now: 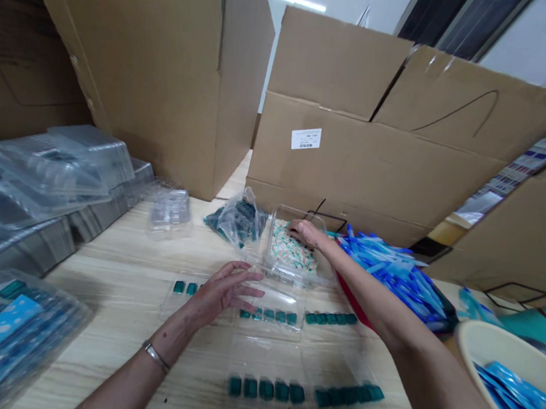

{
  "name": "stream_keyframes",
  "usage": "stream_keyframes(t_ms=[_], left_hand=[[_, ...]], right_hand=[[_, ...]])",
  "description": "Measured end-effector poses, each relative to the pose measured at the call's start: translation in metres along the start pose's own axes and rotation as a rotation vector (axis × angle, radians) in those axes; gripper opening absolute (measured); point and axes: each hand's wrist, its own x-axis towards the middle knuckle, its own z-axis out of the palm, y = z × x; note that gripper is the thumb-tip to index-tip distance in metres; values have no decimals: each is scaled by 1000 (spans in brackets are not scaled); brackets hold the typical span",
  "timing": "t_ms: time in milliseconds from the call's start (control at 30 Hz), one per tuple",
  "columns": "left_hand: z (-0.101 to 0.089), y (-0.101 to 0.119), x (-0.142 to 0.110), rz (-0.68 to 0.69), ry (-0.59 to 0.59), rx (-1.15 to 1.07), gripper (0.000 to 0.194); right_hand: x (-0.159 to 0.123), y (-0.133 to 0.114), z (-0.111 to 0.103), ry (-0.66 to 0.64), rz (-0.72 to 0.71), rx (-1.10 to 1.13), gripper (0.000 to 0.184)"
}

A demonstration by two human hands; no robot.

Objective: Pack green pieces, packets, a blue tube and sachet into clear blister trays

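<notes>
Teal rectangular pieces sit in rows across clear plastic trays on the wood-grain table. From my remote view, the left hand is open, fingers spread over the tray edge, a metal bangle on its wrist. The right hand curls inside a clear tub over speckled pieces; I cannot tell if it pinches any. Loose blue plastic strips lie just right, a bagged teal bundle behind, and cardboard boxes beyond.
</notes>
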Motion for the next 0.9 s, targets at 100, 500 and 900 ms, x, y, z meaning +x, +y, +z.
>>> stream_keyframes(t_ms=[100,500,900], left_hand=[[1,1,-1,-7,9,-2,35],[1,-1,0,31,19,-33,32],[8,-5,-3,54,-80,-163,29]], right_hand=[[1,0,2,-2,-2,-13,23],[-2,-10,-14,160,137,62,21],[-97,-188,-79,578,-107,391,16]])
